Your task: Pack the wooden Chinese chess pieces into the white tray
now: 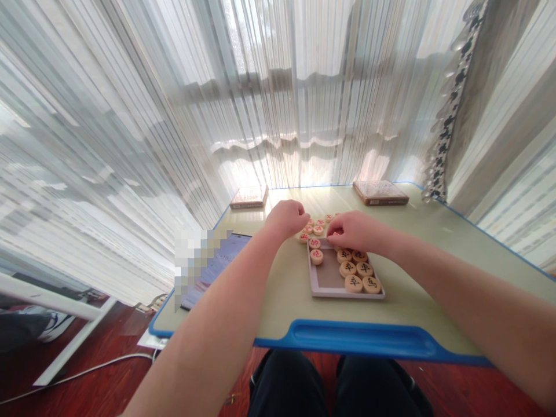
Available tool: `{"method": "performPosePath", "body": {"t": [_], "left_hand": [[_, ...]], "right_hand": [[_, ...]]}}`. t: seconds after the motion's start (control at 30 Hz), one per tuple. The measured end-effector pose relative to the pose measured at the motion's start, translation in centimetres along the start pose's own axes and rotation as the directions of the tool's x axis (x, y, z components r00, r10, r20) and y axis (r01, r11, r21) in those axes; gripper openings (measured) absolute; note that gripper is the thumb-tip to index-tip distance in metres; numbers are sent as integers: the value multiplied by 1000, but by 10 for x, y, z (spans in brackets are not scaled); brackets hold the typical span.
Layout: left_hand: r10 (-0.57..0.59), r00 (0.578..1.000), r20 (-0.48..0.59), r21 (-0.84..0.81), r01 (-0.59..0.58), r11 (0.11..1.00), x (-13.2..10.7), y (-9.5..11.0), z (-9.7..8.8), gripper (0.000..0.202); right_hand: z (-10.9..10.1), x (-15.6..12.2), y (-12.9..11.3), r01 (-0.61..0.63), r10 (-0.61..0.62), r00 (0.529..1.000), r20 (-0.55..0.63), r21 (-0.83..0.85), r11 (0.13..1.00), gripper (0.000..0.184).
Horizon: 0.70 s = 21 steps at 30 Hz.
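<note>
We sit facing a wall of sheer striped curtains [130, 116] with daylight coming through, above a red wooden floor [104, 341] where a thin white cable [82, 373] runs. Our knees in dark trousers [330, 388] show below a pale green desk [286, 307] with a blue edge and a blue pen groove [360, 339] along the side nearest us. Two flat boxes [380, 192] lie at the far edge of the desk, well apart from each other. Toward the left of the desk, a blue sheet [221, 260] lies partly hidden by a blurred patch and our left arm.

In the middle of the desk sits a shallow white-rimmed tray [347, 294]. Inside it are eight round wooden chess pieces [353, 283]: six marked in black stand close together toward the near right, and two marked in red [316, 256] sit by the left wall. More pieces [319, 229] lie in a loose cluster on the desk just beyond the tray, with red markings on those we can read.

Our left hand [286, 220] is curled, its knuckles up, at the cluster's left side. Our right hand [351, 230] reaches down over the tray's far edge, its fingers [332, 229] among the pieces. The hands hide what lies under them, so we cannot tell whether either one grasps a piece.
</note>
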State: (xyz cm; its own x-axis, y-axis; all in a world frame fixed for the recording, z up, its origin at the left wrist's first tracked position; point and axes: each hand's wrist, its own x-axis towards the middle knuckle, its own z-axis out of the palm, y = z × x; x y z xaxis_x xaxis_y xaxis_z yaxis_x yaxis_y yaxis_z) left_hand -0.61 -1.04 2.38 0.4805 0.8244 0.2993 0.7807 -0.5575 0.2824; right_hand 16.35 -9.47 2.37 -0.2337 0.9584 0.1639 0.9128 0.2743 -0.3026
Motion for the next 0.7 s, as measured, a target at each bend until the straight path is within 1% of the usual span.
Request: {"method": "performPosePath", "body": {"t": [0.07,0.17,0.27,0.4,0.5,0.6,0.7], "left_hand": [[8,1000,-4,13,-8,1000,0,0,0,21],[5,1000,3,32,-5,999,0,1,-1,21],[-16,1000,21,47,15,999,0,3,-2,22],[-30,999,40,59,28,998,0,3,-2,23],[-37,997,60,71,33,997,-1,5,-5,25],[-90,984,154,97,76,992,-3,9,-13,26],[-180,937,301,108,154,982,-7,15,-24,27]], "right_hand": [[0,1,1,-32,32,999,-1,16,999,16],[-1,2,0,-46,45,999,17,42,998,16],[-4,2,0,-84,81,996,35,113,990,19],[-9,2,6,-181,185,983,-5,176,968,25],[-9,5,13,-208,218,975,-47,168,964,26],[-8,7,18,-214,226,972,-58,171,962,27],[-10,6,19,-213,215,977,14,205,955,23]]}}
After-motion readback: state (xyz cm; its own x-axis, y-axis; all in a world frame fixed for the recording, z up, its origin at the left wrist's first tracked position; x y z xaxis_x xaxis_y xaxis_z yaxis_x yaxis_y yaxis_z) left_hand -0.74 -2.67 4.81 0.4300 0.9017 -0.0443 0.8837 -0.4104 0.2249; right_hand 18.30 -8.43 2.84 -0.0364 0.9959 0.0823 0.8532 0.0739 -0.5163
